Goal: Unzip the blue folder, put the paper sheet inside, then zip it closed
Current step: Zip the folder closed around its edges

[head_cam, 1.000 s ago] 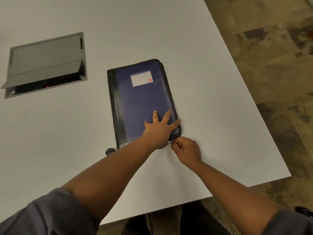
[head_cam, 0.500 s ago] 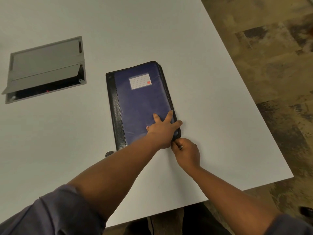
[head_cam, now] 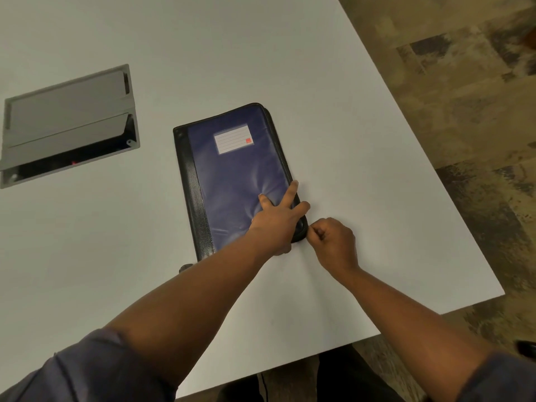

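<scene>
Pressing the blue folder (head_cam: 237,175) flat with spread left hand (head_cam: 278,219) fingers, keep the right hand (head_cam: 333,242) pinching the zipper pull, dragging steadily round the corner.

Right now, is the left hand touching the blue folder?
Touching. The head view shows the left hand lying on the blue folder, fingers spread, the cover puckering around them.
</scene>
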{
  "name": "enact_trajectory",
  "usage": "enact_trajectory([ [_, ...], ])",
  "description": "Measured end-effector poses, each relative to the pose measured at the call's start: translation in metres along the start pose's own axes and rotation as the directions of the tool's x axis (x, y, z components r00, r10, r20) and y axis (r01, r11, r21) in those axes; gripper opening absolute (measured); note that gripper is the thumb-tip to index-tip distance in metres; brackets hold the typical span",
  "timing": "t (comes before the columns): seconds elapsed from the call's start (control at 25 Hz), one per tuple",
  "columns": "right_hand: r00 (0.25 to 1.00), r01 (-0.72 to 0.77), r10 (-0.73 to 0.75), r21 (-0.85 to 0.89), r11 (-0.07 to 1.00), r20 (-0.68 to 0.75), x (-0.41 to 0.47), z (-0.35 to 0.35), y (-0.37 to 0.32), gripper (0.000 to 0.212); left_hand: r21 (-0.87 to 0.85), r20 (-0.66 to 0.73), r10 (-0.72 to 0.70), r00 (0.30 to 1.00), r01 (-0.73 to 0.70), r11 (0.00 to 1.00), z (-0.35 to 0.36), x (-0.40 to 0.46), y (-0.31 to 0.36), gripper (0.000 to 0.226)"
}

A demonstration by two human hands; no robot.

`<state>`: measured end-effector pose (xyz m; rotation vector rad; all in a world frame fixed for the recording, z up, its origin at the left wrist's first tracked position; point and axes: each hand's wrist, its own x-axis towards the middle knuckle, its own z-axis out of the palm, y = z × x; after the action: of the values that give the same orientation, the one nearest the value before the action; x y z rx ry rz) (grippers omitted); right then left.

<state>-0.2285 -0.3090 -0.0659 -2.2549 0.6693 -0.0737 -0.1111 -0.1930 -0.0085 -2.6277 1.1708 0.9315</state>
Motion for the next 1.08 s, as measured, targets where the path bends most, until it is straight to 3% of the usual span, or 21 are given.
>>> enact_trajectory([
  [0.28, 0.993, 0.001, 0.001, -0.022, 1.0, 0.118, 0.032, -0.013, 0.003, 0.029, -0.044, -0.052, -0.01, 0.999, 0.007, 0.999, 0.01, 0.002, -0.001, 0.099],
  [0.44, 0.973, -0.044, 0.026, 0.073, 0.996, 0.23, 0.039, -0.018, 0.01, 0.017, -0.243, -0.093, -0.203, 0.975, 0.176, 0.954, 0.006, 0.006, 0.005, 0.117],
  [0.6, 0.965, -0.04, 0.007, 0.122, 0.992, 0.261, 0.041, -0.02, 0.011, 0.013, -0.316, -0.046, -0.348, 0.936, 0.317, 0.894, -0.002, 0.015, 0.02, 0.122],
  [0.76, 0.972, -0.023, -0.006, 0.123, 0.992, 0.234, 0.043, -0.021, 0.011, 0.01, -0.466, 0.084, -0.468, 0.88, 0.449, 0.762, -0.008, 0.026, 0.028, 0.12],
  [0.92, 0.967, -0.038, 0.004, 0.131, 0.991, 0.253, 0.043, -0.021, 0.013, 0.008, -0.628, 0.188, -0.622, 0.76, 0.58, 0.519, -0.023, 0.046, 0.035, 0.109],
  [1.08, 0.967, 0.009, -0.039, 0.121, 0.993, 0.252, 0.042, -0.02, 0.013, 0.011, -0.59, 0.213, -0.688, 0.693, 0.653, 0.476, -0.025, 0.055, 0.033, 0.116],
])
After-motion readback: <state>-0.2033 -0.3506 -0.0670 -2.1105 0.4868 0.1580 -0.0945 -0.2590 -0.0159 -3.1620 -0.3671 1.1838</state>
